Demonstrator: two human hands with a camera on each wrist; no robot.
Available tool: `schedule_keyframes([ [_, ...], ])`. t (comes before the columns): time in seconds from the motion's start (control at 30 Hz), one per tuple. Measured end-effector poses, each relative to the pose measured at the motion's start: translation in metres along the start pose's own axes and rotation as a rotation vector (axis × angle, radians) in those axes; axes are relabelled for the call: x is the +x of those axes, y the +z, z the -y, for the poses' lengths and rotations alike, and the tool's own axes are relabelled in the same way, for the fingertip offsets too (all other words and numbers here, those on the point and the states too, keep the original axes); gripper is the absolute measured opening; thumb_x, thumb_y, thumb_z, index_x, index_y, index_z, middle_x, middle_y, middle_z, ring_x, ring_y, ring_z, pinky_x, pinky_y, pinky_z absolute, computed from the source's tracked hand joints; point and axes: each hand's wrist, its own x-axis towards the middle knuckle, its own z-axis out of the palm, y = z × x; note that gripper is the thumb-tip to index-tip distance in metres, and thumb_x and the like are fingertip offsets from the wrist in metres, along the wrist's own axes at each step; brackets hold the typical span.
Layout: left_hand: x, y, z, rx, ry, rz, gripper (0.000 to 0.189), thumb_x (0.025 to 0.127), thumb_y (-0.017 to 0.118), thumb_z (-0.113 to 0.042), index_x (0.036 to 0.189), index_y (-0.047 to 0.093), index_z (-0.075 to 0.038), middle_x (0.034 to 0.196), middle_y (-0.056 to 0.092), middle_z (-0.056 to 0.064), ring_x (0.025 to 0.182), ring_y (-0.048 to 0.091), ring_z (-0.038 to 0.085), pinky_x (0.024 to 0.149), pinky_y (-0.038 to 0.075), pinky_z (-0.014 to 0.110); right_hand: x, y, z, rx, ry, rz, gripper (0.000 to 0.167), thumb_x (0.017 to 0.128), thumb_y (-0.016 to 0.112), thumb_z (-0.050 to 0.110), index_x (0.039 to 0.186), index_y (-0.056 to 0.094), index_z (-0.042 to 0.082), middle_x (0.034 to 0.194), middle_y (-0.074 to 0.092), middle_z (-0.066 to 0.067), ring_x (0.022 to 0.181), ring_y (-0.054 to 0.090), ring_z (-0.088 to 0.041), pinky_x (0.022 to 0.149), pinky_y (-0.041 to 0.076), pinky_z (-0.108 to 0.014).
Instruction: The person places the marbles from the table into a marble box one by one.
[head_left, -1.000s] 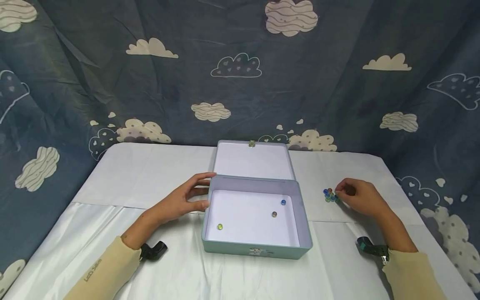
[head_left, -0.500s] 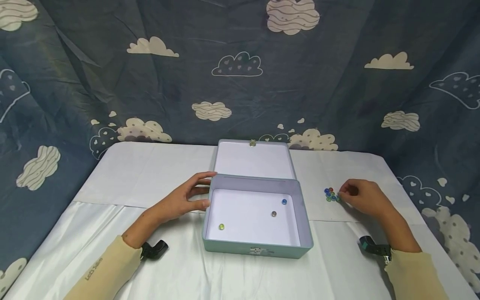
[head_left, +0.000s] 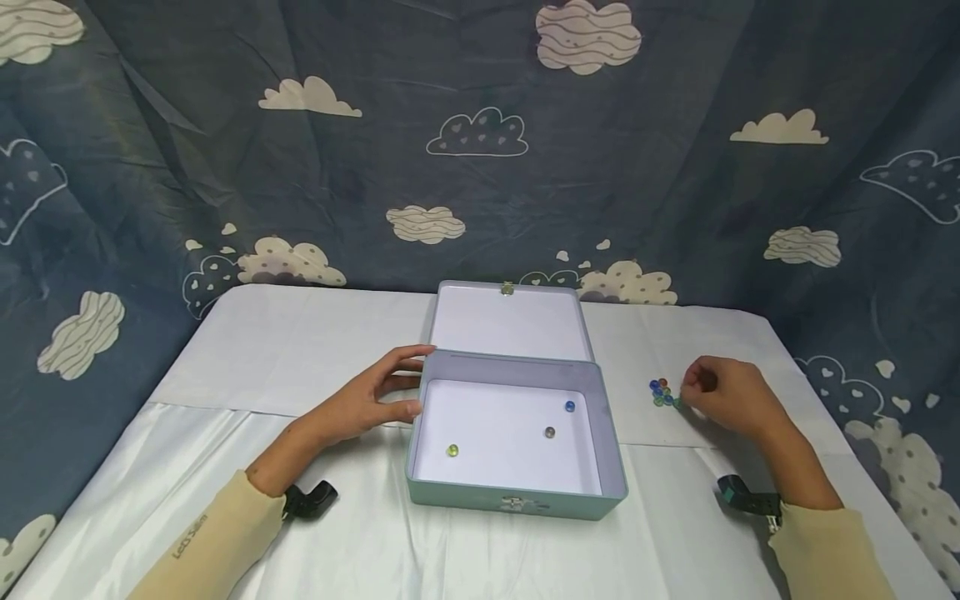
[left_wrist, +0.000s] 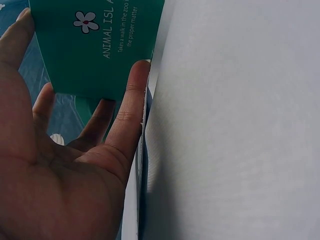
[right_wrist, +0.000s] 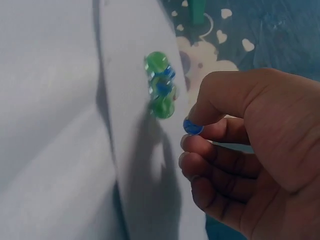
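Observation:
Between thumb and index finger, my right hand pinches a blue marble, seen in the right wrist view. Just left of those fingers, a cluster of glass marbles in blue, green and red lies on the white cloth; green ones show up close. My left hand rests its spread, fairly straight fingers against the left side of a green metal box. Inside the box are a yellow-green marble at left, a grey-brown marble and a blue marble at right.
The box's lid lies hinged back behind it, clasp at its far edge. White cloth covers the table. Behind hangs a dark blue curtain with cloud prints. Each wrist wears a black camera.
My right hand has drawn slightly to the right, away from the cluster. The yellow-green marble has rolled a little rightward in the box. My left hand stays at the box's side.

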Motion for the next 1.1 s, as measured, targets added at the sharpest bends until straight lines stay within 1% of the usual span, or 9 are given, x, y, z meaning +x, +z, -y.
schedule_keyframes([
  [0.27,0.0,0.001,-0.001,-0.006,-0.006,-0.003,0.078,0.102,0.075,-0.015,0.165,0.033,-0.032,0.16,0.04,0.015,0.149,0.044,0.042,0.092,0.064,0.044,-0.004,-0.009,0.024,0.012,-0.027,-0.049,0.018,0.091,0.075,0.016,0.104,0.071,0.004,0.087,0.067,-0.006,0.082,0.058,-0.025,0.066,0.05,-0.031],
  [0.4,0.0,0.001,-0.001,-0.007,-0.015,-0.007,0.078,0.101,0.076,-0.016,0.165,0.034,-0.033,0.16,0.04,0.014,0.149,0.044,0.041,0.092,0.064,0.044,-0.007,-0.014,0.039,0.015,-0.066,-0.066,0.018,0.09,0.077,0.013,0.105,0.072,0.005,0.089,0.069,-0.006,0.083,0.06,-0.024,0.069,0.052,-0.032],
  [0.57,-0.001,0.001,-0.002,-0.005,-0.017,-0.012,0.078,0.101,0.077,-0.017,0.165,0.035,-0.033,0.16,0.041,0.015,0.149,0.044,0.042,0.093,0.064,0.043,-0.012,-0.019,0.053,0.015,-0.142,-0.094,0.016,0.09,0.078,0.011,0.104,0.074,0.008,0.09,0.071,-0.004,0.082,0.06,-0.022,0.07,0.052,-0.033],
  [0.7,-0.001,0.001,-0.001,-0.005,-0.019,-0.016,0.078,0.101,0.076,-0.017,0.164,0.035,-0.034,0.16,0.04,0.015,0.149,0.044,0.042,0.093,0.064,0.044,-0.016,-0.021,0.064,0.018,-0.205,-0.153,0.015,0.089,0.079,0.008,0.103,0.075,0.01,0.089,0.071,-0.001,0.081,0.06,-0.021,0.068,0.051,-0.028],
  [0.83,-0.001,0.001,-0.001,-0.009,-0.022,-0.014,0.078,0.101,0.076,-0.016,0.164,0.034,-0.035,0.16,0.04,0.015,0.149,0.043,0.042,0.093,0.064,0.044,-0.021,-0.022,0.077,0.044,-0.263,-0.204,0.015,0.088,0.08,0.005,0.102,0.076,0.009,0.09,0.072,-0.001,0.08,0.061,-0.019,0.068,0.054,-0.026],
  [0.93,-0.001,0.001,-0.001,-0.01,-0.016,-0.011,0.078,0.101,0.076,-0.016,0.164,0.034,-0.034,0.16,0.039,0.016,0.149,0.043,0.043,0.092,0.064,0.044,-0.026,-0.021,0.088,0.048,-0.307,-0.237,0.017,0.087,0.08,0.002,0.101,0.076,0.01,0.09,0.072,0.0,0.079,0.062,-0.018,0.068,0.055,-0.028],
  [1.1,-0.001,0.001,-0.003,-0.015,-0.01,-0.006,0.078,0.101,0.076,-0.016,0.165,0.034,-0.033,0.16,0.039,0.017,0.149,0.043,0.044,0.092,0.064,0.044,-0.033,-0.018,0.103,0.053,-0.381,-0.285,0.022,0.085,0.081,-0.002,0.102,0.075,0.011,0.089,0.07,0.002,0.078,0.06,-0.015,0.066,0.051,-0.022],
])
